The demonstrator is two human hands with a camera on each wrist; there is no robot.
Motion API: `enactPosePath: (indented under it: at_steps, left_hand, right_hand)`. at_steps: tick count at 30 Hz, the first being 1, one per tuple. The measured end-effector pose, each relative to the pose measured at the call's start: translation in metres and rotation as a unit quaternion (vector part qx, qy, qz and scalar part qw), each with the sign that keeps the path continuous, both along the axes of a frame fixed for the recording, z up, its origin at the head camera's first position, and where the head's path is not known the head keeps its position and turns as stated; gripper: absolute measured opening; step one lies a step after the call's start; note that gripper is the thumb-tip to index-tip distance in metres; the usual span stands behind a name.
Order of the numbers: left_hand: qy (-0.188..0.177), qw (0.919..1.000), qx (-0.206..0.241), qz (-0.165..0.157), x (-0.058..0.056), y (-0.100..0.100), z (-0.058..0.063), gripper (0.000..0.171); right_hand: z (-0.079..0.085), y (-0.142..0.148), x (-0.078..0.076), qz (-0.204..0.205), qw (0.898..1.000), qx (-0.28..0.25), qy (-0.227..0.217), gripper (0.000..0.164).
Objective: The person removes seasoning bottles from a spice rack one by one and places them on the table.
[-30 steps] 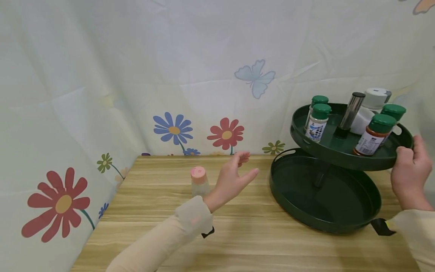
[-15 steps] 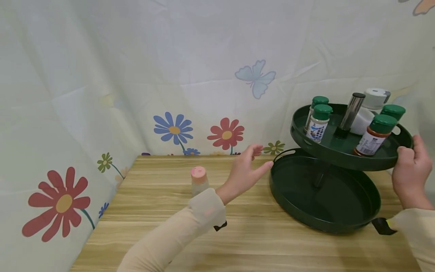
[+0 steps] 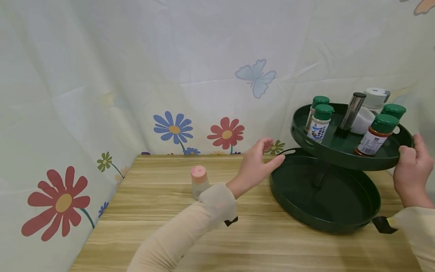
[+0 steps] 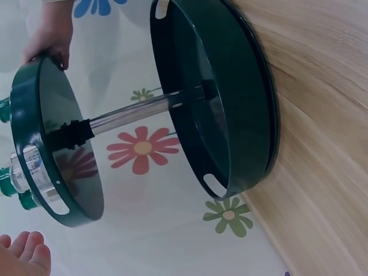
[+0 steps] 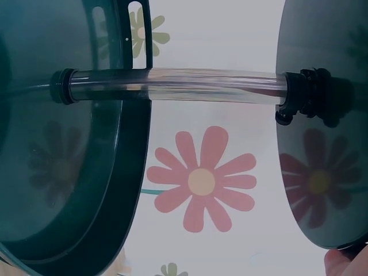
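Standing at the right of the worktop (image 3: pixel 272 247), a dark green two-tier rack (image 3: pixel 343 158) carries four green-capped jars (image 3: pixel 319 128) on its upper tray (image 3: pixel 374 164). The right hand (image 3: pixel 413 172) grips that tray's rim. The left hand (image 3: pixel 253 162) is extended, thumb beside the lower tray (image 3: pixel 306 196); contact cannot be determined. A pink-capped jar (image 3: pixel 199 181) stands upright farther left. A floral backdrop (image 3: pixel 204 49) hangs behind.

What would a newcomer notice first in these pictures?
Probably the dark green two-tier stand at the head view's right, with green-capped bottles on its upper tray. The fingers of the right hand grip its rim. A pink-capped bottle stands on the table, further left.
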State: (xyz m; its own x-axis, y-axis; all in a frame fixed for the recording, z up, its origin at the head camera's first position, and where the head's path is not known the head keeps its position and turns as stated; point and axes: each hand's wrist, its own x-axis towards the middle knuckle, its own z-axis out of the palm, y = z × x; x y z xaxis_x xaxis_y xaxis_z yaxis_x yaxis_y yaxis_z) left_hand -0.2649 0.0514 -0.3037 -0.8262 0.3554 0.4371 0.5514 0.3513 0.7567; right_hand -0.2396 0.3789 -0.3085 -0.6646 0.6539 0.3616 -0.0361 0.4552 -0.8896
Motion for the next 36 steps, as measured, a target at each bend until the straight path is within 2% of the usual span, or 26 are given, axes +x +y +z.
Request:
enactPosePath:
  at_steps: [7, 21, 36]
  left_hand:
    - [-0.011, 0.9999, -0.001, 0.000, -0.003, 0.010, 0.004, 0.052]
    - [-0.022, 0.9992, -0.031, -0.011, -0.004, 0.036, 0.023, 0.054]
    - [-0.005, 0.9975, -0.069, 0.012, -0.011, 0.058, 0.041, 0.053]
  right_hand:
    - [0.008, -0.005, 0.003, -0.005, 1.000, -0.009, -0.013, 0.054]
    - [0.005, -0.003, 0.001, 0.000, 1.000, -0.009, -0.009, 0.054]
    - [0.006, -0.001, -0.001, 0.015, 0.999, -0.023, -0.018, 0.055]
